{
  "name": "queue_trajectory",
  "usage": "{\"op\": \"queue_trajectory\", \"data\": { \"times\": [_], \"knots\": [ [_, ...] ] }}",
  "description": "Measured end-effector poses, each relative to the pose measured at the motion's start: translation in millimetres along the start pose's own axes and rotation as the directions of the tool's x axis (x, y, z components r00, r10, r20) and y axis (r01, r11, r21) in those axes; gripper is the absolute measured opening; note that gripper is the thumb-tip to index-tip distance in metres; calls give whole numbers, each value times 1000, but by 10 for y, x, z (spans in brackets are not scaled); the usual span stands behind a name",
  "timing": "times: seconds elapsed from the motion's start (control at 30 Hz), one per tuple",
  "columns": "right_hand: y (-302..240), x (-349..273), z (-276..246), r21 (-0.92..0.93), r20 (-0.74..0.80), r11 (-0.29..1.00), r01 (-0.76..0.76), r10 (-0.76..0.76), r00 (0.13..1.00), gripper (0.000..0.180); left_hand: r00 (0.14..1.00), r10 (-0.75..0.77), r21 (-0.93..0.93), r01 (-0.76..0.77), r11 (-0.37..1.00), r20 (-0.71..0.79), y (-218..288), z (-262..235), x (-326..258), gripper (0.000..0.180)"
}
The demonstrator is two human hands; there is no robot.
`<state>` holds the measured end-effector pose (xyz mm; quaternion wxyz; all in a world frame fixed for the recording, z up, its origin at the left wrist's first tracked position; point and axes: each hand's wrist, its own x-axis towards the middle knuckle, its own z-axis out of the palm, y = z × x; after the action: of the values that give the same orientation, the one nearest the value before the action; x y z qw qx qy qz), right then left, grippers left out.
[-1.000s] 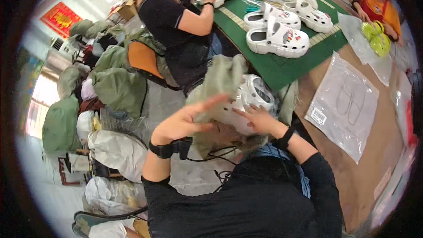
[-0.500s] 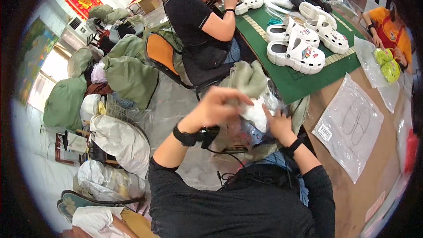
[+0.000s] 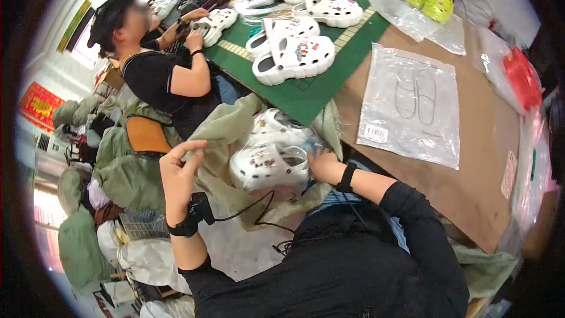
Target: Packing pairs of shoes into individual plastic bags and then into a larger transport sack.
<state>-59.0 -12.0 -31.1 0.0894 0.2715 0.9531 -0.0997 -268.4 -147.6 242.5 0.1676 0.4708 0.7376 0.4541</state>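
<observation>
White clogs (image 3: 268, 168) with small coloured charms lie in clear plastic wrap inside an open pale-green woven sack (image 3: 229, 123) in front of me. My left hand (image 3: 179, 174) is raised at the sack's left side, with its index finger stretched out, the thumb apart from it and the other fingers curled. Nothing shows in it. At the sack's right side, my right hand (image 3: 325, 165) lies against the clear plastic beside the clogs. Its fingers are spread, with their tips partly hidden.
More white clogs (image 3: 300, 59) stand on a green mat (image 3: 353, 41) on the table. A flat clear bag (image 3: 412, 106) lies on the brown tabletop. A co-worker in black (image 3: 168, 76) handles a white clog at the left; another person's hands are by yellow-green clogs (image 3: 435, 6) at the far right.
My view has swung to the right. My left hand has drawn away from the plastic-wrapped clogs to the left, and the sack's mouth and the clogs inside show more fully. The right hand stays beside them.
</observation>
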Motion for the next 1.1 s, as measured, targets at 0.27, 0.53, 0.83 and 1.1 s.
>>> {"op": "queue_trajectory", "data": {
  "times": [0.27,0.53,0.83,1.1],
  "knots": [
    [-565,-317,-166,340,-335,693,635,-542,771,40,967,-188,-304,130,944,-173,-261,-137,746,28],
    [-287,-387,-830,176,-49,803,570,-571,819,13,898,-227,-487,16,873,-377,-804,-1243,901,40],
    [205,-335,-593,383,-311,914,134,-9,950,11,924,-116,-202,43,978,-364,-364,-729,990,27],
    [334,-288,-238,201,-176,975,-92,128,976,13,967,-210,-99,225,969,142,-728,114,1132,23]
  ]
}}
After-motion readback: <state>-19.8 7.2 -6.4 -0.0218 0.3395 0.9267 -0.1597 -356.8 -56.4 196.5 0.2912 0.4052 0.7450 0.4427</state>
